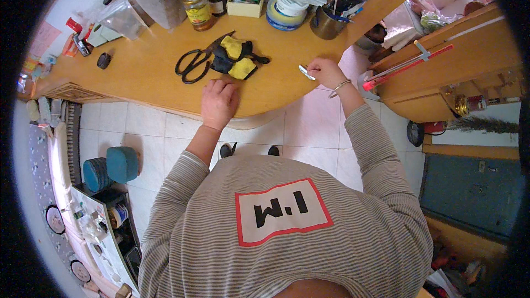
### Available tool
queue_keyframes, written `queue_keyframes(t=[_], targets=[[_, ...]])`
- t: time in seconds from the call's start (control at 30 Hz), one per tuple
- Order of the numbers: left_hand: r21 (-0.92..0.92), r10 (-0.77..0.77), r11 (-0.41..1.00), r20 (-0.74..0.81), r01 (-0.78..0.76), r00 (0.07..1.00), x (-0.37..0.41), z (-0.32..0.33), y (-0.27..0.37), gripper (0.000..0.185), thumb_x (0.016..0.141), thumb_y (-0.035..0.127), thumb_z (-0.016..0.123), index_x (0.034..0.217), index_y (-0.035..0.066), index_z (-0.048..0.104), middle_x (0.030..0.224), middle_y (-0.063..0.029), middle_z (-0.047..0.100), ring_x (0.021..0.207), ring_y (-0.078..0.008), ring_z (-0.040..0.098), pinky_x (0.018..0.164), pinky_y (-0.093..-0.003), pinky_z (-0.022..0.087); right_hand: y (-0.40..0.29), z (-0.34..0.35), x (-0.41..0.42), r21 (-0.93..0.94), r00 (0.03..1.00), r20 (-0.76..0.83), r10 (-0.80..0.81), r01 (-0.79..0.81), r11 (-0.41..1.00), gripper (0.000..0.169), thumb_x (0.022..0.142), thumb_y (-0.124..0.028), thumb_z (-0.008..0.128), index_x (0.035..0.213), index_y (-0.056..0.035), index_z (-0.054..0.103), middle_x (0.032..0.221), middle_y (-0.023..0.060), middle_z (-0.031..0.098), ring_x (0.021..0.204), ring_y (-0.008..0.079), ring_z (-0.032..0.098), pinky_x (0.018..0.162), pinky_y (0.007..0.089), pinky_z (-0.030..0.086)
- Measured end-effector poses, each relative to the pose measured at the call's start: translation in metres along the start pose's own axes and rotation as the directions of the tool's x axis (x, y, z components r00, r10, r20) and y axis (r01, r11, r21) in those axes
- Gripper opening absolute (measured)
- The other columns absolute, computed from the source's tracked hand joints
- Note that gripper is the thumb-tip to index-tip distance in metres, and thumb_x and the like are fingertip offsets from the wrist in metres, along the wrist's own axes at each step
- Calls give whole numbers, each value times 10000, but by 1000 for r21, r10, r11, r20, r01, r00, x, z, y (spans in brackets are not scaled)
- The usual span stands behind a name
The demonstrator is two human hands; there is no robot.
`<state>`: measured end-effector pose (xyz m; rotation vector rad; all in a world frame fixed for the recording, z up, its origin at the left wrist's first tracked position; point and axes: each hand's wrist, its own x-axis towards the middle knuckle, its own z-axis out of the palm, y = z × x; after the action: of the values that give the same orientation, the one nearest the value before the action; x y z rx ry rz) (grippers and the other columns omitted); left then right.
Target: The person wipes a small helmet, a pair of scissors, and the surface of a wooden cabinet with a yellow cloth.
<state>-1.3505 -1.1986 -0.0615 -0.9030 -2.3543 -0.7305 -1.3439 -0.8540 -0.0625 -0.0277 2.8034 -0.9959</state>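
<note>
My left hand (219, 101) rests palm down at the front edge of the wooden table, fingers curled; whatever might be under them is hidden. Just beyond its fingertips lies a bundle of yellow and black fabric (243, 67). Black-handled scissors (193, 65) lie to the left of the fabric, their blades partly covered by it. On the right, close to the table's rounded edge, my right hand (327, 73) pinches a small flat white object (306, 72) with a dark part at its upper end. A bracelet circles the right wrist.
Along the back stand a honey-coloured jar (197, 10), a small box (245, 6), stacked round tubs (286, 12) and a pen holder (328, 22). A black round lid (104, 61) lies left. Teal stools (121, 164) stand on the tiled floor (145, 118).
</note>
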Motion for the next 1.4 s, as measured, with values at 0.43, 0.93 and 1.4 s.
queue_keyframes(t=[0.43, 0.93, 1.4], targets=[[22, -31, 999, 46, 30, 998, -1, -1, 0, 98, 690, 99, 661, 784, 99, 632, 817, -44, 571, 784, -259, 526, 666, -376, 432, -31, 5, -15, -270, 983, -110, -146, 112, 956, 73, 765, -141, 618, 823, -99, 606, 831, 130, 630, 776, 317, 609, 675, 419, 477], [15, -8, 1000, 31, 7, 999, 0, -2, 1, 112, 685, 100, 657, 794, 102, 629, 828, -43, 568, 790, -260, 527, 662, -377, 430, -21, 7, -12, -299, 983, -106, -150, 113, 948, 77, 786, -155, 564, 781, -83, 589, 793, 145, 604, 763, 333, 588, 675, 436, 465], [8, -7, 1000, 41, 7, 999, -2, 2, -3, 139, 665, 87, 670, 798, 111, 637, 828, -40, 575, 793, -257, 528, 661, -376, 436, -20, 7, -16, -270, 983, -123, -137, 99, 958, 93, 785, -145, 546, 772, -60, 582, 779, 137, 609, 769, 313, 592, 668, 417, 466]])
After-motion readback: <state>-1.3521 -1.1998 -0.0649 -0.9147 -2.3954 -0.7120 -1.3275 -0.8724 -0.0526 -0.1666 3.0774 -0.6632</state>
